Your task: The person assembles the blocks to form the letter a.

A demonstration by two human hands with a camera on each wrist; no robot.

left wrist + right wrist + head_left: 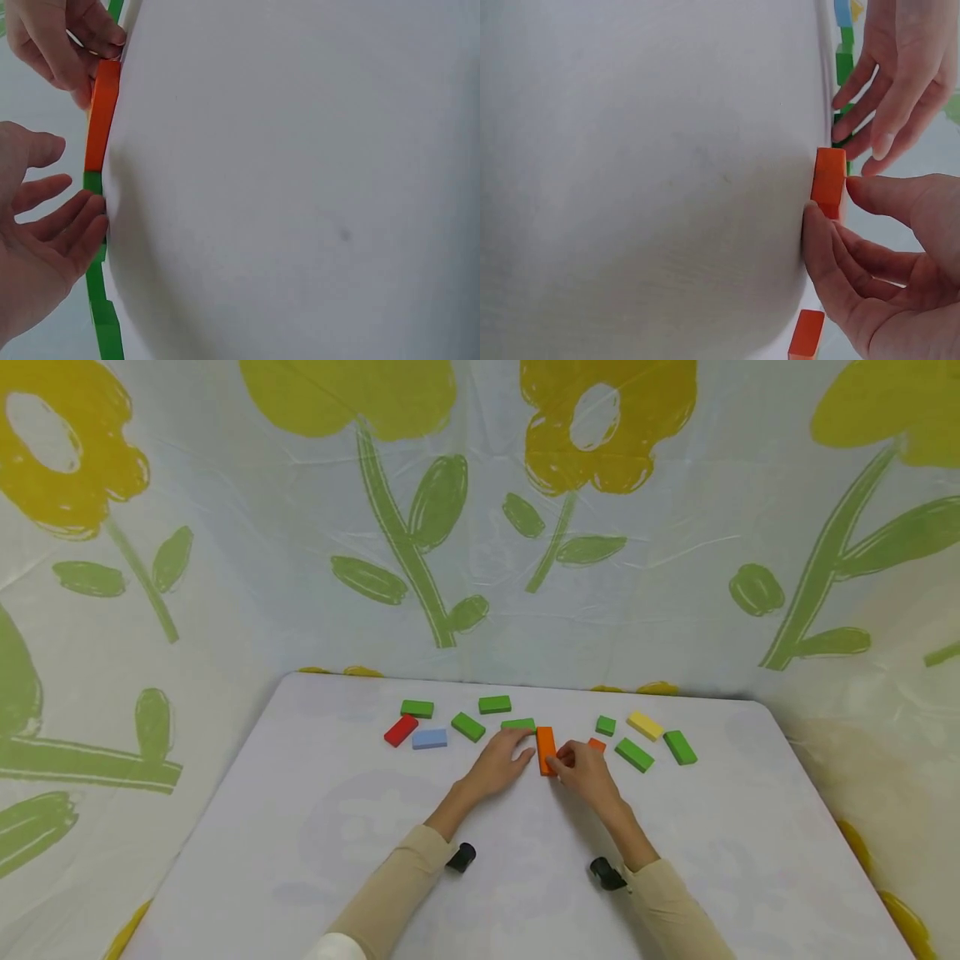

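Note:
An orange block (pixel 545 745) lies lengthwise between the two hands on the white table. My right hand (pixel 590 774) pinches its near right end; in the right wrist view the thumb and fingertips sit on either side of the block (pixel 829 176). To its left, my left hand (pixel 497 766) has loosely bent fingers and no block in its grasp. Its fingertips are right at a green block (pixel 517 723), which they partly cover in the left wrist view. Beside the right hand's knuckles, a second orange block (pixel 597 744) shows only in part.
Left of the hands lie a red block (pixel 401 730), a blue block (pixel 430 739) and several green ones (pixel 468 727). On the right are a yellow block (pixel 645 725) and more green blocks (pixel 680 747). A flower-printed cloth (pixel 300 527) hangs behind the table's far edge.

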